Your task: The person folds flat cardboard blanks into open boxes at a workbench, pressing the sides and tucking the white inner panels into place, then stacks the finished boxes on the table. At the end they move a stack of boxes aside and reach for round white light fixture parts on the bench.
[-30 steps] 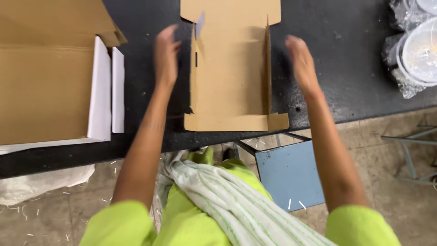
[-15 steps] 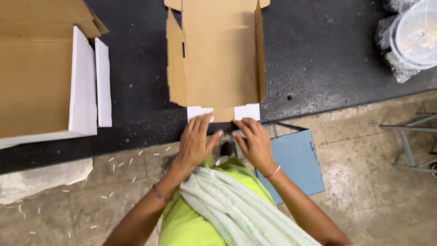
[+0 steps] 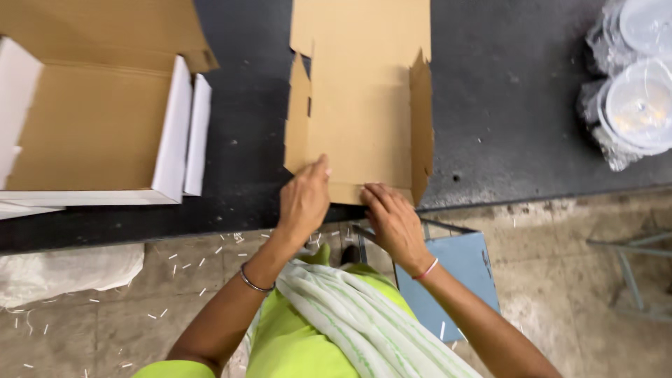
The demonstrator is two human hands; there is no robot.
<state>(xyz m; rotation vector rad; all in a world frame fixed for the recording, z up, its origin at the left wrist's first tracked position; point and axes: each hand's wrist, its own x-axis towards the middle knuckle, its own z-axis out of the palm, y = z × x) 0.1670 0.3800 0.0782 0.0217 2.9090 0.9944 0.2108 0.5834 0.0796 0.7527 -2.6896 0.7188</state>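
A flat brown cardboard box blank [image 3: 360, 112] with its two side walls raised lies on the black table [image 3: 504, 98], reaching to the near edge. My left hand [image 3: 304, 199] presses on its near left corner, thumb on the cardboard. My right hand [image 3: 393, 220] grips the near flap at the table edge, fingers curled over it. Both hands sit close together.
A folded box with white outer walls [image 3: 105, 133] stands open at the left. Clear plastic tubs in wrapping [image 3: 633, 91] lie at the far right. Below the table are a blue metal stool [image 3: 455, 273], a white bag [image 3: 66, 269] and paper scraps on the floor.
My hands came from the box's side walls down to its near edge. The white flap tabs seen half a second ago are now folded in under my hands.
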